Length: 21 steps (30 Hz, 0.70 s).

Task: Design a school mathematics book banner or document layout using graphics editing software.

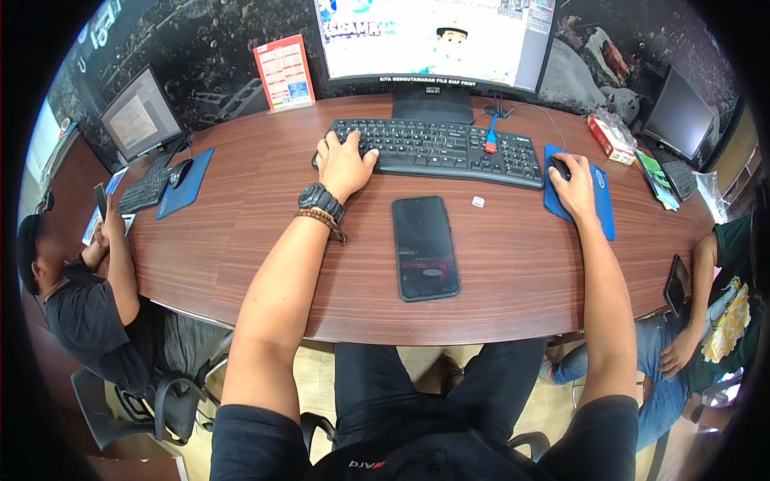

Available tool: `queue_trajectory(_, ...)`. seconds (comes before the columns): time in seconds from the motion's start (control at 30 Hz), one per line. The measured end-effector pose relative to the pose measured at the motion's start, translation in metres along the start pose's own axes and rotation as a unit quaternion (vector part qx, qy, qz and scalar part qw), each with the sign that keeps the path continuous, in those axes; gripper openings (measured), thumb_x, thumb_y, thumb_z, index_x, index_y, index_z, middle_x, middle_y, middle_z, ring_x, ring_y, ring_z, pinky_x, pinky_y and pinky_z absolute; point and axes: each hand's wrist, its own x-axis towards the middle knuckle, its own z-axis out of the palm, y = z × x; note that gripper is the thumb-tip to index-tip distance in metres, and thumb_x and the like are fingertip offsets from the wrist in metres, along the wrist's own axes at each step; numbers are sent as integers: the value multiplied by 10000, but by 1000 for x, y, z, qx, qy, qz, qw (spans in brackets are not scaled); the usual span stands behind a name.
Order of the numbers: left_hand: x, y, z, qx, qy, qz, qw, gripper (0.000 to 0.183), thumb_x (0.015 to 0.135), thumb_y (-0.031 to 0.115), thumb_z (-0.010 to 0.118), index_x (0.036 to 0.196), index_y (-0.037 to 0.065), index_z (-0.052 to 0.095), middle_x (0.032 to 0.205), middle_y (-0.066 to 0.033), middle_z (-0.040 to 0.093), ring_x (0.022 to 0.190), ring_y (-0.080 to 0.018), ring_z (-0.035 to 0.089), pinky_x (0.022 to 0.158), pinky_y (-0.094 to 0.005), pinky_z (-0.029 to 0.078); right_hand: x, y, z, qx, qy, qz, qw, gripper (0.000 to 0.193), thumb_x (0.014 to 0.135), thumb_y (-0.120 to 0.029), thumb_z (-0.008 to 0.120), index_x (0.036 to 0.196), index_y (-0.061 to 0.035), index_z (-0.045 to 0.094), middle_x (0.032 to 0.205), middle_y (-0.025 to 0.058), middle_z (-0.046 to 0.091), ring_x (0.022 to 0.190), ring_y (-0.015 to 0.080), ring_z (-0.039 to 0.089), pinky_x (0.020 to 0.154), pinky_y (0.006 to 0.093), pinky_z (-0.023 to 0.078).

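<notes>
My left hand rests on the left end of a black keyboard, fingers spread over the keys and holding nothing. A dark watch and a brown bracelet circle that wrist. On a blue mouse pad, my right hand is curved over a black mouse, which it partly covers. Between my forearms a black phone lies flat on the brown desk, its screen dark. Beyond it sits a small white square piece. A red and blue plug-like piece lies across the keyboard.
A lit monitor stands behind the keyboard, with a red and white desk calendar to its left. Other monitors stand at far left and far right. A person sits at left holding a phone, another at right.
</notes>
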Motion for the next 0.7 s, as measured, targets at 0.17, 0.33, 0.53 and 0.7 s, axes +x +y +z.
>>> queue_trajectory(0.17, -4, 2, 2, -6, -12, -15, 1000, 623, 886, 445, 662, 1382, 82, 561, 1413, -287, 418, 1362, -448, 326, 1117, -564, 277, -4, -1, -1, 12, 2, 1, 1000, 358, 848, -246, 686, 1165, -78, 685, 1243, 185, 572, 1163, 375, 578, 996, 433, 469)
queue_trajectory(0.33, -3, 1, 3, -15, -22, -15, 1000, 600, 894, 418, 662, 1378, 82, 554, 1463, -296, 376, 1381, -465, 297, 1108, -629, 245, -3, 0, -1, -7, -2, 9, 1000, 353, 827, -219, 661, 1146, -70, 696, 1233, 182, 585, 1150, 369, 588, 997, 425, 474)
queue_trajectory(0.53, 3, -1, 4, -17, -19, -18, 1000, 591, 890, 425, 660, 1365, 87, 565, 1443, -287, 403, 1383, -457, 295, 1106, -626, 243, 2, -5, -1, 10, 6, 8, 1000, 356, 809, -199, 650, 1131, -56, 698, 1231, 179, 589, 1153, 362, 590, 1004, 421, 472)
queue_trajectory(0.7, -1, 3, 3, -16, 3, -12, 1000, 575, 874, 433, 670, 1329, 90, 591, 1395, -265, 441, 1318, -435, 352, 1085, -612, 272, 0, -2, -2, 7, 3, 9, 1000, 349, 809, -193, 640, 1127, -57, 689, 1223, 183, 586, 1151, 370, 586, 1001, 425, 473)
